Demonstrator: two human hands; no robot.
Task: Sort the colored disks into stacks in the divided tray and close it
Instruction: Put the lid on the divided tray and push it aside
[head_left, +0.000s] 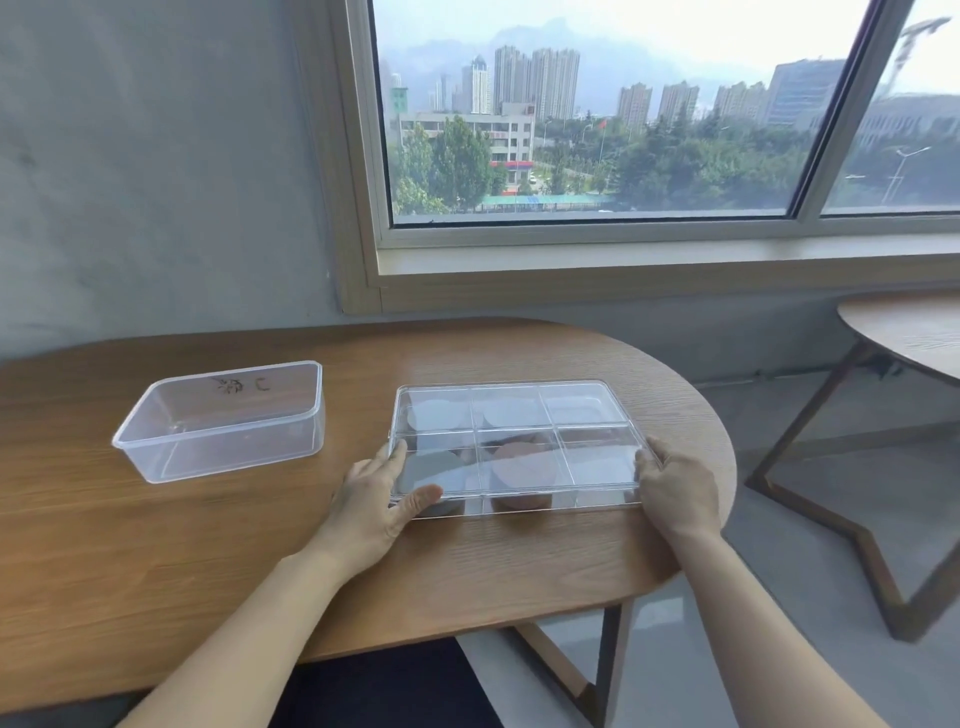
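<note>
A clear divided tray (571, 395) with two rows of three compartments lies on the wooden table, its clear lid down on top. Through the lid I make out disks: a grey stack (436, 467) at front left, a reddish-brown stack (522, 470) at front middle, and pale disks (439, 413) in the back compartments. My left hand (376, 493) grips the tray's front-left corner, thumb on the lid. At the front-right corner, my right hand (675, 486) holds the tray's edge with curled fingers.
A clear rectangular tub (156, 436) with nothing in it stands on the table to the left. The wooden table (156, 545) ends in a rounded edge just right of the tray. A second round table (909, 332) stands at far right.
</note>
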